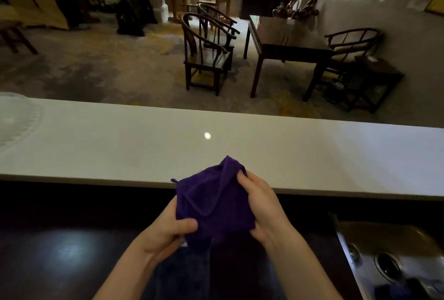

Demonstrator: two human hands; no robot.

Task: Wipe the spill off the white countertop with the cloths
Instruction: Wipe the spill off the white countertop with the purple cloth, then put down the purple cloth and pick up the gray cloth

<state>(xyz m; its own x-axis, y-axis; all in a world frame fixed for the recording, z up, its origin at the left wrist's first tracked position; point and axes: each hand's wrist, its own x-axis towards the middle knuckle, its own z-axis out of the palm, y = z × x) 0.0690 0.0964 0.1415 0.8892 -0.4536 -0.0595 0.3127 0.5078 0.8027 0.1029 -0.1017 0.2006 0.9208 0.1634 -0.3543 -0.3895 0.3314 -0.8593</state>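
A folded purple cloth (213, 198) is held in the air in front of me, over the near edge of the long white countertop (120, 146). My left hand (168, 232) pinches its lower left corner, thumb on top. My right hand (259, 206) grips its right side, fingers curled over the upper edge. The cloth's top corner sticks up over the counter surface. A small bright light reflection (207, 135) shows on the counter; I cannot make out a spill. A darker cloth (192, 273) lies below my hands, partly hidden.
A white round object (14, 119) rests on the counter's far left end. A dark lower surface (60, 251) runs under my arms, with a steel sink (394, 261) at the lower right. Beyond the counter stand dark wooden chairs (206, 52) and a table (286, 40).
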